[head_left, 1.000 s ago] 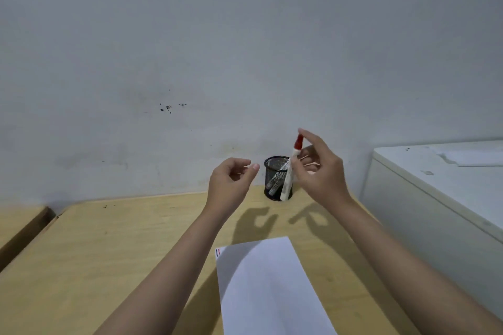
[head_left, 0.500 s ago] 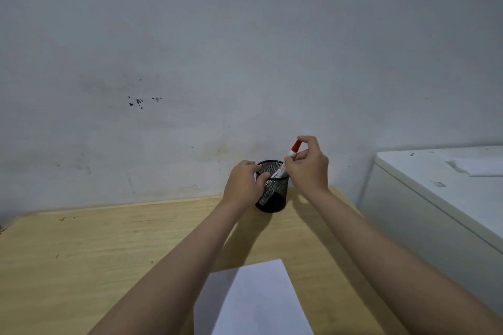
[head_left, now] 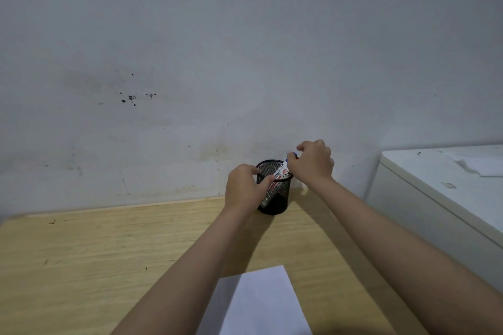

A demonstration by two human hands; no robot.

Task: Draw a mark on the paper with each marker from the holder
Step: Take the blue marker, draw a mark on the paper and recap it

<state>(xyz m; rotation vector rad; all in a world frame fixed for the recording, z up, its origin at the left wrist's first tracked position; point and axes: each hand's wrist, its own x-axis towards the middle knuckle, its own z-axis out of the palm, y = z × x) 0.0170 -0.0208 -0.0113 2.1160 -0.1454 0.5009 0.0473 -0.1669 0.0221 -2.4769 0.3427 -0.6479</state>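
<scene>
A black wire-mesh cylindrical holder (head_left: pixel 275 193) stands upright at the far edge of the desk, close to the wall. White-barrelled markers with printed labels (head_left: pixel 281 171) lean inside it, tilted up to the right; a blue tip and a trace of red show at the top. Their count cannot be told. A white rectangular sheet of paper (head_left: pixel 261 304) lies flat at the near edge, well apart from the holder, partly in shadow on its left.

Red-and-black print on the white marker (head_left: pixel 283 171) in the holder (head_left: pixel 275 198), too blurred for reading.
</scene>
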